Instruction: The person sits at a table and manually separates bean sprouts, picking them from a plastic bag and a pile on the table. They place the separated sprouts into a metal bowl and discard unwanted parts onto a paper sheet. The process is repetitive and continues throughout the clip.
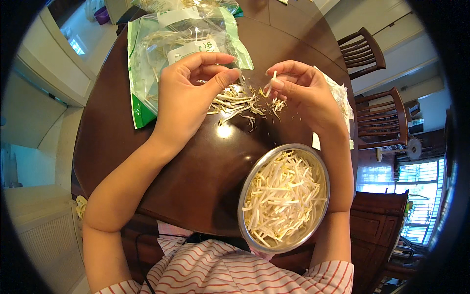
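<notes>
Between the thumb and fingers of my right hand is a short white bean sprout. My left hand is raised beside it, thumb and forefinger apart, and nothing shows between them. Under and between the hands, untrimmed-looking sprouts lie on the dark table, with a small heap of thin sprout scraps to their right. A steel bowl full of pale bean sprouts stands at the near table edge, by my right forearm. Behind my left hand lies a clear and green plastic bag with sprouts inside.
Another plastic bag lies at the far end of the table. White crumpled paper or plastic is partly hidden by my right forearm. Wooden chairs stand along the right side, and a wooden cabinet is at the lower right.
</notes>
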The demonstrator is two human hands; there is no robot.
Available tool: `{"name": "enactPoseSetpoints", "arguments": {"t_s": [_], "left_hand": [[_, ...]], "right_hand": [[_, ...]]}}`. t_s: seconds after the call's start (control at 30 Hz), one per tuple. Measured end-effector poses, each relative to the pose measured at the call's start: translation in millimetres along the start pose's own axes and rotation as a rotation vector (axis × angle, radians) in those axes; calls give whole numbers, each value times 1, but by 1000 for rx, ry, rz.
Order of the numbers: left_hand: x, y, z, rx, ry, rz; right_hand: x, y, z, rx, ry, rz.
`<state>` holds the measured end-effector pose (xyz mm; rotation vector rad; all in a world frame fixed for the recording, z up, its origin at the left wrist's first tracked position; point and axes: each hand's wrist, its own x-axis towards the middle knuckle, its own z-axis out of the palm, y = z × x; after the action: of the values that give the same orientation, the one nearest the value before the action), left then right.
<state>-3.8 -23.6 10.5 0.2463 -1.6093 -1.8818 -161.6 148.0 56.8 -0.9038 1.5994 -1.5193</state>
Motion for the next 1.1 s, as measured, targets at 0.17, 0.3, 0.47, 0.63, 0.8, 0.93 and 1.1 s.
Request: {"name": "enactPoseSetpoints", "arguments": {"t_s": [0.17,0.3,0.47,0.63,0.8,0.93,1.1], "left_hand": [[1,-1,0,-11,-49,-15],[-3,-6,3,282,-78,52],[-4,-12,-4,768,-129,475],[-2,-13,-8,904,-117,457],[2,-14,-7,857,-131,514],[4,-14,-9,878,-110,504],[4,-17,-10,906,-140,527]], "right_hand": [[-13,-23,-3,-57,-83,-44],[-32,-62,-21,23,-599,-49],[-28,-63,-29,-265,-872,-133],[-5,-13,-11,-729,-159,35],[14,35,-7,-909,-61,-301],[17,48,-8,-943,-56,-315],[19,57,-6,-979,-56,-329]]}}
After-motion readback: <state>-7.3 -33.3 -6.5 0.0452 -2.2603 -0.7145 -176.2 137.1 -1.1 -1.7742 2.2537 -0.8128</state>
